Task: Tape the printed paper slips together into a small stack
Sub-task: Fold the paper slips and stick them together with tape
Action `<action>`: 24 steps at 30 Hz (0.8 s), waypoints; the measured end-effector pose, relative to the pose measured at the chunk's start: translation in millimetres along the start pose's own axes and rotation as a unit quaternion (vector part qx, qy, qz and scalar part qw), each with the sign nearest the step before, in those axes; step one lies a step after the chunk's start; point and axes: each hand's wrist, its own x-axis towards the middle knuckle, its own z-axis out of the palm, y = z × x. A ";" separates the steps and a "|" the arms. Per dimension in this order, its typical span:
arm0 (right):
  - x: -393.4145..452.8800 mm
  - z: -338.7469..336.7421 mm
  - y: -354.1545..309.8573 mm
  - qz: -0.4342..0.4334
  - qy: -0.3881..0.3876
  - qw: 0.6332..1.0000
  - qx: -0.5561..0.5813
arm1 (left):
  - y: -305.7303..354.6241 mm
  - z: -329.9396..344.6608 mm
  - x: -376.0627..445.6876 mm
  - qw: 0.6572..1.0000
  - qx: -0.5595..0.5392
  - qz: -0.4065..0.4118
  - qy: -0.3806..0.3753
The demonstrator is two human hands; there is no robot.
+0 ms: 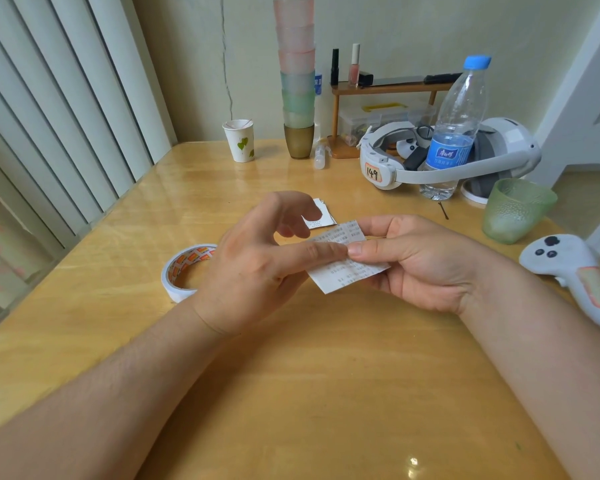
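Honestly, it looks early or mid-way to me. Both hands are up over the desk (291, 393) with one printed slip (350, 261) between them. The right hand (426, 261) holds that slip with its fingers curled underneath and the thumb laid on top; the left hand (257, 265) meets it with its thumb pressed to the slip's near edge, the other fingers loosely bent above and holding nothing I can see. Whether a strip of tape is already on the paper, I cannot tell.

Behind the hands a few more slips (321, 218) lie on the desk in a loose pile, partly hidden by the left fingers, so I'd judge the joining is not finished. The tape roll (184, 268) lies flat just beside the left wrist, within easy reach.

As for containers: a paper cup (240, 140) by the wall has thin sticks poking out of it. The tower of stacked tumblers (297, 77) hides its insides. The water bottle (454, 129) holds only a little water at its base, and the green glass (515, 209) at the right seems empty. A clear lidded box (368, 121) under the small shelf (392, 86) holds small bits too blurred to name.
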 end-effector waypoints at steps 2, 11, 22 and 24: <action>0.3 -0.1 -0.2 -0.001 0.000 1.000 -0.007 | 0.9 -0.3 0.7 1.000 0.000 0.001 0.002; 3.4 -0.1 2.1 -0.014 0.011 1.000 -0.006 | 6.0 1.7 1.7 1.000 -0.015 -0.015 0.018; 1.2 -4.8 -0.4 -0.049 -0.076 0.984 0.154 | 7.1 0.9 0.5 0.993 -0.085 -0.058 -0.050; 1.0 -6.6 -0.2 -0.057 -0.105 0.981 0.155 | 9.2 1.0 0.5 0.993 -0.085 -0.058 -0.059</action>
